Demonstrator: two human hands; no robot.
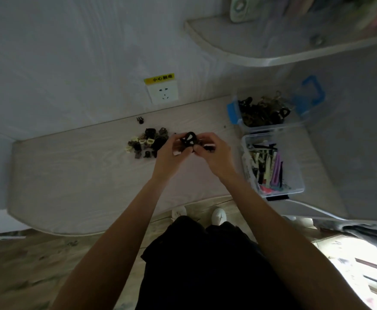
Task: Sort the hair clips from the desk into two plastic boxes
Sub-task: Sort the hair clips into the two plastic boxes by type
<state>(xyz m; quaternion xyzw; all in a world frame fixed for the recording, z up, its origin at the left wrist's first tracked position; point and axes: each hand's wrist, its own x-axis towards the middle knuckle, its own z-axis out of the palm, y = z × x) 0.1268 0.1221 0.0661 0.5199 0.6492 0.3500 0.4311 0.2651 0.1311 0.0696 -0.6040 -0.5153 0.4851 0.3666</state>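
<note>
Centrally, above the desk (82, 175), the left hand (171, 151) and the right hand (214, 153) meet, both with fingers curled around a black hair clip (189, 139) held between them, clear of the surface. Just left of the hands lies a pile of small clips (148, 143), black, brown and cream, with one lone black clip (140, 120) beyond it near the wall edge. To the right, two clear plastic boxes stand one behind the other near the desk's right end: the far box (270, 127), with blue latches, holds dark claw clips; the near box (295, 175) holds long flat clips. The desk's left half and its front edge offer open surface. A wall socket (162, 92) sits above the rear edge.
</note>
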